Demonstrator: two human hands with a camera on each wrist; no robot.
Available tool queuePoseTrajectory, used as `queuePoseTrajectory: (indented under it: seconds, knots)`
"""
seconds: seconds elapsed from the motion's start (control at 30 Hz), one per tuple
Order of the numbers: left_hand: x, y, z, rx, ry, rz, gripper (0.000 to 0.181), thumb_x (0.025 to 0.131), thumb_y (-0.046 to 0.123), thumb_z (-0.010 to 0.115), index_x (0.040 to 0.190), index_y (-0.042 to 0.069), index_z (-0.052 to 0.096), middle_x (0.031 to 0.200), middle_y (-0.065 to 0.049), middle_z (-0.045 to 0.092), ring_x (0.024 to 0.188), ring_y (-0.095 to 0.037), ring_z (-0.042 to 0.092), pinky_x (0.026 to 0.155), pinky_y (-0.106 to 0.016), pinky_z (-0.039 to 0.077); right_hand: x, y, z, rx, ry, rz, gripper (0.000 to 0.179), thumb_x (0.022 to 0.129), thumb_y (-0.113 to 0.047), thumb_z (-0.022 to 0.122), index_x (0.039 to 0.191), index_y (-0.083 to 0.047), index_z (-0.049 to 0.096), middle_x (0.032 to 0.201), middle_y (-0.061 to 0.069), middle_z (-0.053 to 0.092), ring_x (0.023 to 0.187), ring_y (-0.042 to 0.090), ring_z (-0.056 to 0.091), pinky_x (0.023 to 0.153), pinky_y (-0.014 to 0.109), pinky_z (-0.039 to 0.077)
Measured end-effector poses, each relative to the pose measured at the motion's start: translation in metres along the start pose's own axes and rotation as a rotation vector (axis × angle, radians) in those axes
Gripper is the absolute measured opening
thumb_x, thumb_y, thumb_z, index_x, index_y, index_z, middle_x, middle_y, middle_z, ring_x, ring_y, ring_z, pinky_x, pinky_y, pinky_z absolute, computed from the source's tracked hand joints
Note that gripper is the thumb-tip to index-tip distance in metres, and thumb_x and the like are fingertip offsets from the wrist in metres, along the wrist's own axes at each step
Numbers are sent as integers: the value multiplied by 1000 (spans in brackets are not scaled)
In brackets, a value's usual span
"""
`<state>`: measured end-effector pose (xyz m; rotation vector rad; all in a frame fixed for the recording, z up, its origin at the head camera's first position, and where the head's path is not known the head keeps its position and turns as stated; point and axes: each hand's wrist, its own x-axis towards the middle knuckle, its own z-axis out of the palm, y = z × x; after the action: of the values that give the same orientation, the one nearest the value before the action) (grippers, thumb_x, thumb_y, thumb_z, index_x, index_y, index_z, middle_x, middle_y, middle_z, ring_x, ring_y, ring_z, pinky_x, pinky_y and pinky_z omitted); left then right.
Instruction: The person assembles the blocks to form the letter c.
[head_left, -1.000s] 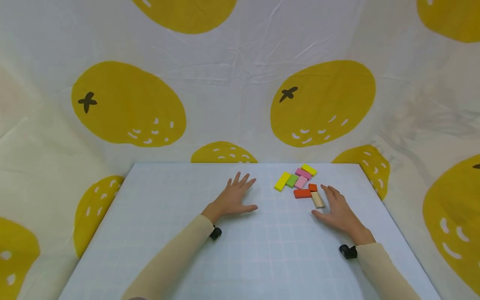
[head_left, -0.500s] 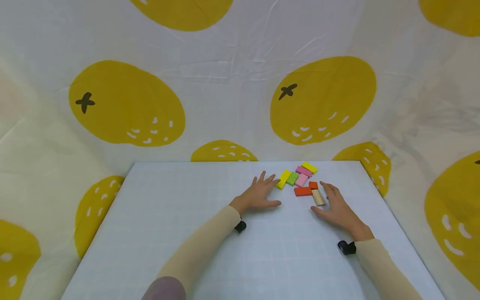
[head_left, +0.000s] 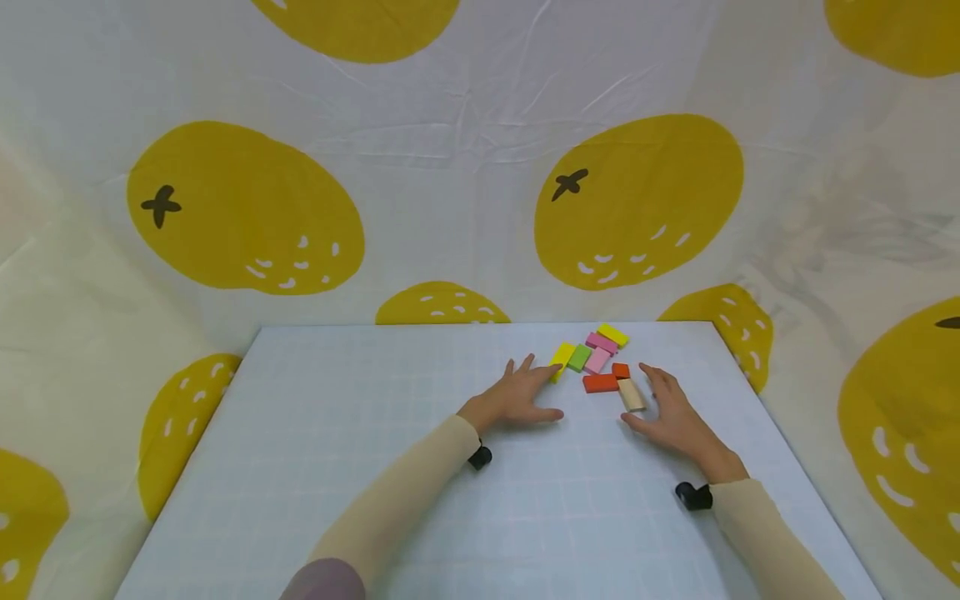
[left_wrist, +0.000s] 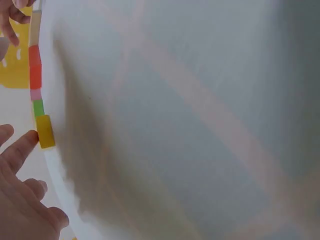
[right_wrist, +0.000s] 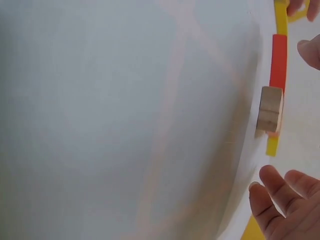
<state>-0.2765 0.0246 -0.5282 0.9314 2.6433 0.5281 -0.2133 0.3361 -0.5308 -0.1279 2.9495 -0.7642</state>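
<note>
My left hand [head_left: 517, 396] reaches over the table with spread fingers, one fingertip right at the near yellow block [head_left: 566, 352]. In the left wrist view that fingertip meets the side of the yellow block [left_wrist: 45, 131]. A green block [head_left: 580, 357], a light pink block [head_left: 597, 360], a darker pink block [head_left: 602, 342] and another yellow block [head_left: 613, 335] follow behind it. Nearer lie a long red-orange block [head_left: 601, 383], a small orange block [head_left: 621, 371] and a plain wooden block [head_left: 632, 395]. Beside the wooden block, my right hand [head_left: 671, 421] holds nothing, its thumb and fingers apart.
The blocks lie close together near the far right of a white, faintly checked table [head_left: 337, 500]. A white cloth [head_left: 450, 200] printed with large yellow fruit hangs behind the table and along its sides. Each wrist wears a small black camera [head_left: 693, 496].
My left hand has moved right across the table to the near yellow block, then stayed there. My right hand has hardly moved. The blocks keep their arrangement while the head view shifts slightly.
</note>
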Motion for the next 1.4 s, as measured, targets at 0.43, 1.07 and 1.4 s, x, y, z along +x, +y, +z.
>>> queuePoseTrajectory:
  seconds: [0.43, 1.07, 1.4]
  knots:
    - [6, 5, -10, 61, 73, 5, 88, 90, 62, 67, 163, 30, 28, 166, -1, 36, 157, -33, 24, 124, -66, 19, -1, 5, -2, -12, 6, -43, 100, 88, -42, 78, 163, -10, 20, 164, 28, 21, 134, 46, 42, 108, 69, 42]
    - [29, -10, -3, 94, 43, -12, 82, 93, 64, 58, 162, 27, 33, 168, 4, 33, 159, -36, 19, 123, -71, 11, 12, -1, 8, 57, -6, 9, 83, 89, -37, 78, 154, -5, 37, 144, 25, 45, 109, 31, 52, 87, 43, 56]
    - [28, -11, -2, 96, 46, 0, 79, 95, 59, 59, 160, 21, 38, 168, 3, 32, 159, -34, 20, 124, -68, 13, 15, -2, 12, 98, 33, 27, 78, 90, -37, 77, 150, -3, 41, 133, 22, 53, 105, 30, 54, 83, 37, 53]
